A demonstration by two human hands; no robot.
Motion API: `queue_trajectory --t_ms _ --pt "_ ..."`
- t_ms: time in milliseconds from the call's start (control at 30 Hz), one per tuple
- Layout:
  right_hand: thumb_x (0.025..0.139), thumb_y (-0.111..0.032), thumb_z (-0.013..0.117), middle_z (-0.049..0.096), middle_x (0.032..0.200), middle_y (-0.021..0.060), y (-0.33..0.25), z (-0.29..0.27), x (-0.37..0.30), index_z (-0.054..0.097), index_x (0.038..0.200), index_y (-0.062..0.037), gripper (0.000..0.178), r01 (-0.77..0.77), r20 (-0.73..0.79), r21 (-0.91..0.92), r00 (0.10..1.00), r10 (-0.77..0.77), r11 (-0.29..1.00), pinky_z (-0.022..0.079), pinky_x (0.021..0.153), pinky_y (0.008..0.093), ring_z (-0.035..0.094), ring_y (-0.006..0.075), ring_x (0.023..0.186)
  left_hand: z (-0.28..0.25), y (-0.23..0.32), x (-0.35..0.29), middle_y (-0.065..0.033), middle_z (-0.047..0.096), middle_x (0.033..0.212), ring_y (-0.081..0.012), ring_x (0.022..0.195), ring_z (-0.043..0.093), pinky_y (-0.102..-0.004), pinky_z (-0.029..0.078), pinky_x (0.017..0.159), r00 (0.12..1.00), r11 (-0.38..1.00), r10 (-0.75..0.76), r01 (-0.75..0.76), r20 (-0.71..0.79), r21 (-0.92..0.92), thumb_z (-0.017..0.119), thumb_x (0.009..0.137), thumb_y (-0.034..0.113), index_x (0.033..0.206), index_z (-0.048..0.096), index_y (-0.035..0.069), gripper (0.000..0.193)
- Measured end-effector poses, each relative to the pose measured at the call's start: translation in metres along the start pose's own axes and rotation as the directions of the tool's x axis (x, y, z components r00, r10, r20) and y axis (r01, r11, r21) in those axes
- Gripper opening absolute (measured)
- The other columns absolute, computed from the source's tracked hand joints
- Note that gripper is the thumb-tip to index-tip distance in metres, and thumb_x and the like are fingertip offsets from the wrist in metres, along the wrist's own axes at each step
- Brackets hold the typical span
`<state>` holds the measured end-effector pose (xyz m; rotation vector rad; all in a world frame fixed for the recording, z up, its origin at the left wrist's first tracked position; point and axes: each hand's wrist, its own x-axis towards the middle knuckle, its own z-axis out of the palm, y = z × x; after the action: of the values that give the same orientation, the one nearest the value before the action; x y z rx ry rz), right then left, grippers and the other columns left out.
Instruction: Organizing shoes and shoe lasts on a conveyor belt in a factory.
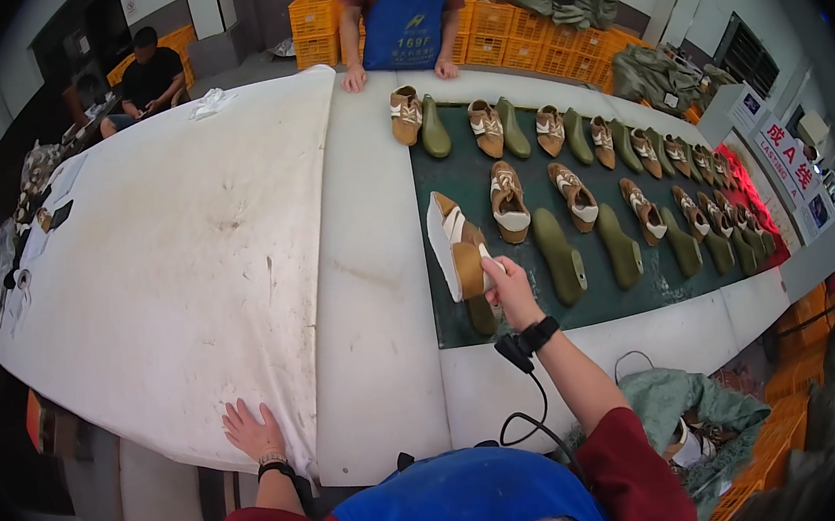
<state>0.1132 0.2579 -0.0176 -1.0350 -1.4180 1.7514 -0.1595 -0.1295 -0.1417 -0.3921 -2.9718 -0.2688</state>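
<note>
Shoe: a tan and white shoe (458,246), tipped on its side with the white sole facing left, held above the near left corner of the dark green belt (463,161).
Right hand: the right hand (508,280) has its grip closed around the heel end of the shoe; a black band sits on the wrist, with a black cord hanging from it.
Left hand: the left hand (251,429) lies flat, fingers spread and holding nothing, on the near edge of the white surface (195,242).
Belt load: tan and white shoes stand in rows beside olive green lasts (560,257), running off to the right.
Crates: yellow crates (506,36) are stacked behind the far end; what is in them cannot be told, but grey-green bundles lie on top.
Other people: a person in a blue apron (403,21) rests both hands on the far edge; another person in black (149,80) sits at the far left.
</note>
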Motion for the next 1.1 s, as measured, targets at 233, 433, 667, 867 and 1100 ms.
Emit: queue_trajectory --t_ms 233,433,667,867,1100 --pt "0.082 -0.036 0.061 0.056 0.066 0.0016 0.007 0.018 0.106 0.057 0.091 -0.0048 0.032 -0.072 -0.017 -0.242 0.997 0.07 0.968 0.037 0.039 0.0191 0.048 0.0058 0.043 0.003 0.002 0.003 -0.0122 0.034 0.139 -0.0339 0.13 0.026 -0.0492 0.018 0.106 1.0 1.0 0.011 -0.011 0.008 -0.017 0.052 0.084 0.035 0.129 0.043 0.01 0.053" --pt "0.077 -0.023 0.062 0.063 0.086 0.0151 0.055 0.019 0.16 0.059 0.097 -0.0062 0.027 0.131 -0.013 -0.816 0.97 -0.244 0.563 0.049 0.074 0.0387 0.061 0.0321 0.082 0.002 -0.001 0.002 -0.0128 0.033 0.14 -0.034 0.131 0.025 -0.0495 0.018 0.106 1.0 1.0 0.007 -0.006 0.028 -0.021 0.051 0.084 0.035 0.129 0.042 0.009 0.053" --pt "0.076 -0.009 0.054 0.054 0.104 0.0215 0.079 0.029 0.174 0.059 0.101 -0.0083 0.026 0.152 0.091 -0.866 0.985 -0.148 0.476 0.044 0.087 0.0412 0.053 0.0374 0.099 0.007 -0.001 0.004 -0.0127 0.032 0.141 -0.0342 0.131 0.025 -0.0496 0.018 0.106 0.999 1.0 -0.013 0.014 0.046 -0.007 0.051 0.085 0.036 0.129 0.042 0.008 0.053" --pt "0.074 -0.006 0.055 0.05 0.111 0.0215 0.089 0.03 0.176 0.058 0.106 -0.0097 0.033 0.141 0.084 -0.838 0.988 -0.13 0.528 0.043 0.089 0.0412 0.052 0.0377 0.101 0.011 -0.004 0.003 -0.0126 0.033 0.14 -0.0344 0.13 0.026 -0.0495 0.019 0.106 0.999 1.0 -0.019 0.02 0.03 -0.01 0.052 0.084 0.035 0.128 0.043 0.008 0.052" --pt "0.071 0.001 0.053 0.041 0.124 0.0239 0.07 0.028 0.136 0.048 0.123 -0.0091 0.053 0.277 0.19 -0.793 0.959 -0.212 0.542 0.041 0.093 0.041 0.047 0.0389 0.111 0.012 -0.007 0.005 -0.0117 0.034 0.14 -0.0335 0.13 0.027 -0.0489 0.02 0.105 0.999 0.999 -0.014 0.013 0.044 0.036 0.049 0.087 0.036 0.129 0.043 0.009 0.05"
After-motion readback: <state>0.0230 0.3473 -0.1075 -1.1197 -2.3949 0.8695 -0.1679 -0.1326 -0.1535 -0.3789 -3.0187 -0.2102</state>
